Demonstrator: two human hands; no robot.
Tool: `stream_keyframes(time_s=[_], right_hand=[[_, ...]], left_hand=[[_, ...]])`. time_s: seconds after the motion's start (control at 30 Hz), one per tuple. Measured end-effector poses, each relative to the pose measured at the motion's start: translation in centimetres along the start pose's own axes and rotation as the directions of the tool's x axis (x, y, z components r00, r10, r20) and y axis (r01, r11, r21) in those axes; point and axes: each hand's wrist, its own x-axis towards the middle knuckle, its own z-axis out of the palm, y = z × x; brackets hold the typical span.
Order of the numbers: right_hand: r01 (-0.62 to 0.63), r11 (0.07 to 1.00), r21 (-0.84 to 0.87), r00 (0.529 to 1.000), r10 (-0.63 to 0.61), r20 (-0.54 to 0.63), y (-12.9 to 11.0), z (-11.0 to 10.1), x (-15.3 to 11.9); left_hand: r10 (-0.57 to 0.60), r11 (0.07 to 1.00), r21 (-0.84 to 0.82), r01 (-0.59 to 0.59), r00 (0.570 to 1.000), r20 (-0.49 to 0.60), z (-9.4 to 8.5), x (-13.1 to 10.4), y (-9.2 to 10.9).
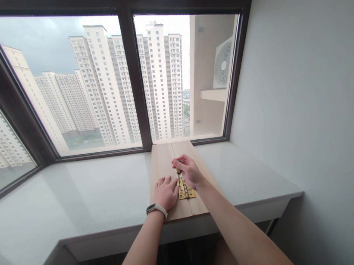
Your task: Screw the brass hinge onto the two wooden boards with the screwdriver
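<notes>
Two pale wooden boards lie side by side on the white sill, with a seam between them. A brass-coloured hinge rests across that seam near the front end. In my right hand is a small screwdriver with a yellow and green handle, held upright in a pinch, its shaft pointing down at the hinge's left leaf. My left hand lies flat on the left board, fingers stretched out, its thumb side beside the hinge. The screwdriver's tip is too small to make out clearly.
The white sill ends in a front edge just below the boards. Dark-framed windows stand behind it, and a white wall rises at the right. A pale band circles my left wrist.
</notes>
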Motion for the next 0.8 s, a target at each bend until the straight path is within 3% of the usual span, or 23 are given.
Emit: stream_keyframes(time_s=[0.37, 0.8], right_hand=[[-0.034, 0.998, 0.045, 0.995, 0.03, 0.096, -1.2, 0.1, -0.5], [-0.026, 1.0, -0.002, 1.0, 0.026, -0.006, -0.4, 0.3, -0.2]], left_hand=[[-0.016, 1.0, 0.002, 0.016, 1.0, 0.008, -0.3, 0.0, 0.2], [-0.024, 1.0, -0.008, 0.024, 0.999, 0.025, -0.6, -0.1, 0.4]])
